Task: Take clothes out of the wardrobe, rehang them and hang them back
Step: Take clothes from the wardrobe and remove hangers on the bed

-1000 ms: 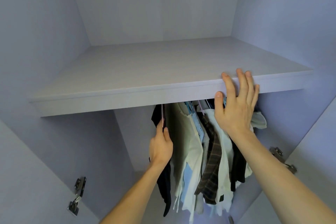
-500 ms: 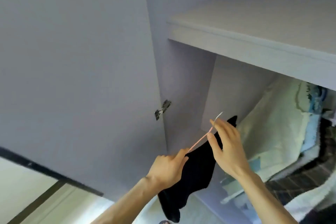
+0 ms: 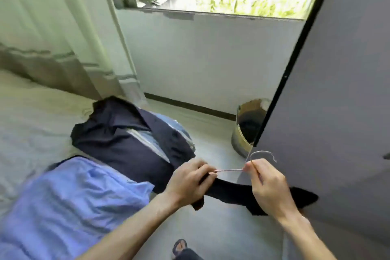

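The wire hanger (image 3: 230, 170) runs level between the hands: the left hand (image 3: 190, 181) has its fingers clamped on the black garment (image 3: 230, 193) and the hanger's end, while the right hand (image 3: 270, 186) pinches its neck.

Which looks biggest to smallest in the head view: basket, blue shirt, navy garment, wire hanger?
1. blue shirt, though it lies nearest the camera, so its lead is unsure
2. navy garment
3. basket, partly hidden by the wardrobe door
4. wire hanger
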### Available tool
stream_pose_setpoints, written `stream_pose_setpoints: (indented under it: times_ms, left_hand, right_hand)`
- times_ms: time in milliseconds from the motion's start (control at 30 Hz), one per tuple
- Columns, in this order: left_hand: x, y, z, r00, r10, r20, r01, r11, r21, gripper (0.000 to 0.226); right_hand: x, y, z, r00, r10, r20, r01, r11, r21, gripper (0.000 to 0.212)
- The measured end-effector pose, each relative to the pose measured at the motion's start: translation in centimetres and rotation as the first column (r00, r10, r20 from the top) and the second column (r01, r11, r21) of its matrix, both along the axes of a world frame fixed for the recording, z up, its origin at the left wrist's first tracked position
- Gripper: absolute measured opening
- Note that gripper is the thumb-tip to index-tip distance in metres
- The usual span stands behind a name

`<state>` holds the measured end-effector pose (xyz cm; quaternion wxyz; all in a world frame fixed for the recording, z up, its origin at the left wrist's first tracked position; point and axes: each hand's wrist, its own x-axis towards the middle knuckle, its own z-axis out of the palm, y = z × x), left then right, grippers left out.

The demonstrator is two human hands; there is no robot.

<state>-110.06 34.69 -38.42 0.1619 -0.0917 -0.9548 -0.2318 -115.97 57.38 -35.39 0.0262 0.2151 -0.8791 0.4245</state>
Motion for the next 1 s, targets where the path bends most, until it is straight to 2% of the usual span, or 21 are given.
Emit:
stream_pose_setpoints:
  times_ms: [100,233,367,500,633,700,800,1000]
  left_hand:
    - [4.4,-2.5,0.2,0.976,0.208,0.061,-0.215,0.967,0.139,0.022]
    - [10.0,-5.3,0.9,0.904,0.388,0.18,-0.426,0.848,0.315,0.025]
    - [15.9,-8.8,2.4,0.811,0.555,0.184,-0.58,0.724,0.374,0.02]
    - [22.0,-11.5,3.3,0.684,0.69,0.239,-0.713,0.561,0.421,0.025]
    - [28.8,-14.3,4.1,0.524,0.802,0.287,-0.811,0.366,0.457,0.032]
    - [31.7,-15.3,4.5,0.44,0.85,0.29,-0.834,0.267,0.483,0.033]
    - [35.1,-15.7,4.7,0.318,0.908,0.272,-0.868,0.163,0.47,0.035]
    - [38.1,-16.3,5.4,0.155,0.961,0.23,-0.863,0.019,0.504,0.036]
  right_hand:
    - [1.1,-5.6,0.4,0.979,0.203,-0.027,-0.203,0.979,0.012,0.033]
    - [3.3,-12.2,0.8,0.918,0.387,-0.086,-0.387,0.922,0.025,0.023]
    - [6.6,-18.2,1.5,0.847,0.513,-0.139,-0.517,0.856,0.008,0.03]
    - [8.7,-22.3,1.3,0.741,0.623,-0.251,-0.606,0.781,0.149,0.029]
    - [9.8,-25.7,-0.3,0.689,0.701,-0.185,-0.639,0.708,0.303,0.044]
    - [10.1,-27.6,-1.3,0.646,0.76,-0.07,-0.705,0.63,0.326,0.044]
    - [10.7,-30.4,-2.5,0.567,0.815,0.117,-0.816,0.537,0.216,0.038]
    - [11.6,-35.2,-2.5,0.507,0.844,0.174,-0.86,0.51,0.031,0.03]
